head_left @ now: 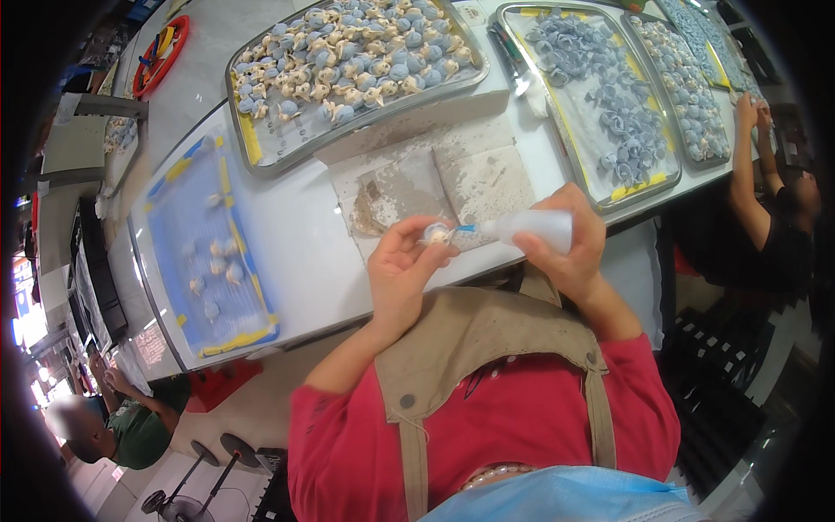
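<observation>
Hovering over the near edge of the cardboard (487, 174), the small figure (437, 234) is pinched by the left hand's (398, 265) fingers. Over the cardboard's near right corner, the right hand's (581, 261) fingers grip the white bottle (546, 229), blue tip (465, 228) pointing left towards the figure

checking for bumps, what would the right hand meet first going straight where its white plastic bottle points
Likely the small cream and pale blue figure in the left hand; the right hand aims its blue-tipped bottle there, though depth is unclear.
</observation>
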A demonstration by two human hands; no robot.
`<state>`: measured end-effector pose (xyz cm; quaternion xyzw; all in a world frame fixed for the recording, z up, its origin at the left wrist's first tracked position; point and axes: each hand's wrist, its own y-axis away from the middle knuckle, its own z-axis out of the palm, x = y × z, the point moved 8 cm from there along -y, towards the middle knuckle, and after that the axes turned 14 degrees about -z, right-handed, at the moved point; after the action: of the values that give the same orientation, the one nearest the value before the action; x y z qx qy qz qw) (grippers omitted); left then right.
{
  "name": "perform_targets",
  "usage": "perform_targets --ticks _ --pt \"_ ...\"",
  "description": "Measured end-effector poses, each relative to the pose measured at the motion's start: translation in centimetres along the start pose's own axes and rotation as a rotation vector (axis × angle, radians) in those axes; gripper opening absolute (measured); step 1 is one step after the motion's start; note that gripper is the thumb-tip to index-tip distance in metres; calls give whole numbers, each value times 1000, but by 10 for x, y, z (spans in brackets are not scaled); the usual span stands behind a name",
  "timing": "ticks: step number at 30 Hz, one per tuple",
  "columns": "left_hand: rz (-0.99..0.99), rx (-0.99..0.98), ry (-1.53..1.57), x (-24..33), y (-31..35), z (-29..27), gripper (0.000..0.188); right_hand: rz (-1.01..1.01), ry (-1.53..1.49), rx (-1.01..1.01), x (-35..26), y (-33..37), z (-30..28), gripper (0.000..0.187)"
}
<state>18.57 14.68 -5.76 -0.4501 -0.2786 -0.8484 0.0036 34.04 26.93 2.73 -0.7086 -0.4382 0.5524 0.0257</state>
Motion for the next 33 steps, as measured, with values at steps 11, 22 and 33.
perform_targets --ticks 11,22,33 --pt "-83 -301 303 10 9 -10 35 467 -213 197 72 21 26 20" --pt "-178 -327 252 7 -3 2 36 -83 626 118 71 -38 -51 9" --pt "-245 -192 75 -10 -15 23 41 0 823 -195 146 -73 -90 23"
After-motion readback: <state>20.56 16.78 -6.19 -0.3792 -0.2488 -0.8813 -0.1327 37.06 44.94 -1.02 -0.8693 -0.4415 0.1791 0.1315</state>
